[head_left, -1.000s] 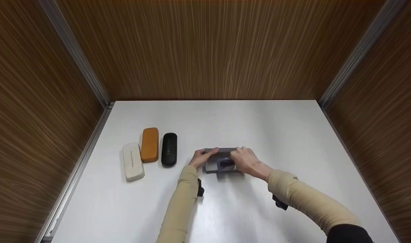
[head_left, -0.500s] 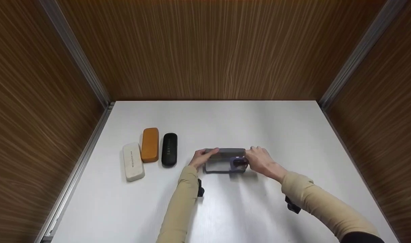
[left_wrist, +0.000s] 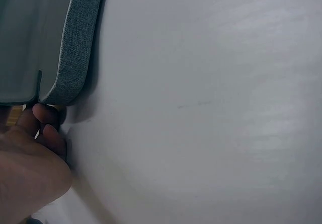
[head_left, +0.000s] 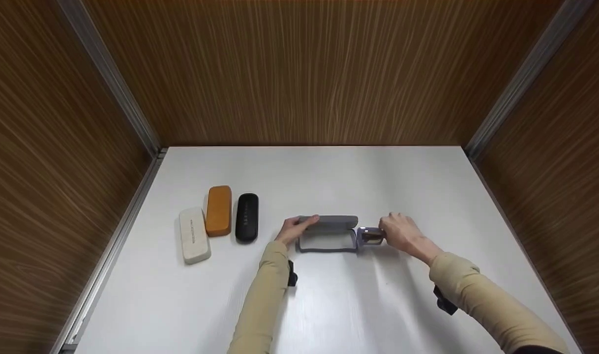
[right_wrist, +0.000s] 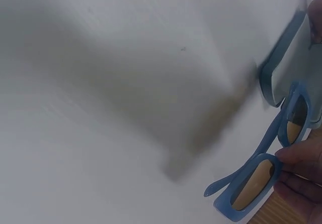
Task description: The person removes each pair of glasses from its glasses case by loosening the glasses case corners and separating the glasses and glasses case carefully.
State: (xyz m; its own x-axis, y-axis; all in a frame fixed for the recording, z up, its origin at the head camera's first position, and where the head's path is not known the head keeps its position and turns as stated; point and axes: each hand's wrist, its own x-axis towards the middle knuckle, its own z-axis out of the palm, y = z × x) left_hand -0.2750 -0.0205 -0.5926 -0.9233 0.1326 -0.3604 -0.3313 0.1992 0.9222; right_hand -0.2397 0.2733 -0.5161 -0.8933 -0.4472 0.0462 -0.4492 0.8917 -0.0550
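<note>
A grey-blue glasses case (head_left: pixel 335 222) lies with its lid raised at the middle of the table, its pale inside showing. My left hand (head_left: pixel 295 230) grips the left end, thumb on the lid. The left wrist view shows the case's woven fabric side (left_wrist: pixel 78 48) and curled fingers (left_wrist: pixel 45 114) at its corner. Just right of the case, my right hand (head_left: pixel 403 235) pinches blue-framed sunglasses (head_left: pixel 371 236). In the right wrist view, thumb and fingers (right_wrist: pixel 299 156) hold the sunglasses (right_wrist: pixel 253 184) near the bridge; one folded temple arm shows behind the lenses.
To the left lie three more glasses cases: cream (head_left: pixel 194 236), orange (head_left: pixel 218 211) and black (head_left: pixel 247 218). All three look closed. Wood-grain panels (head_left: pixel 309 73) border the white table (head_left: pixel 329 182) at the back and both sides.
My right hand has moved right with the sunglasses, from over the case to just beyond its right end. The left hand and the case have stayed put.
</note>
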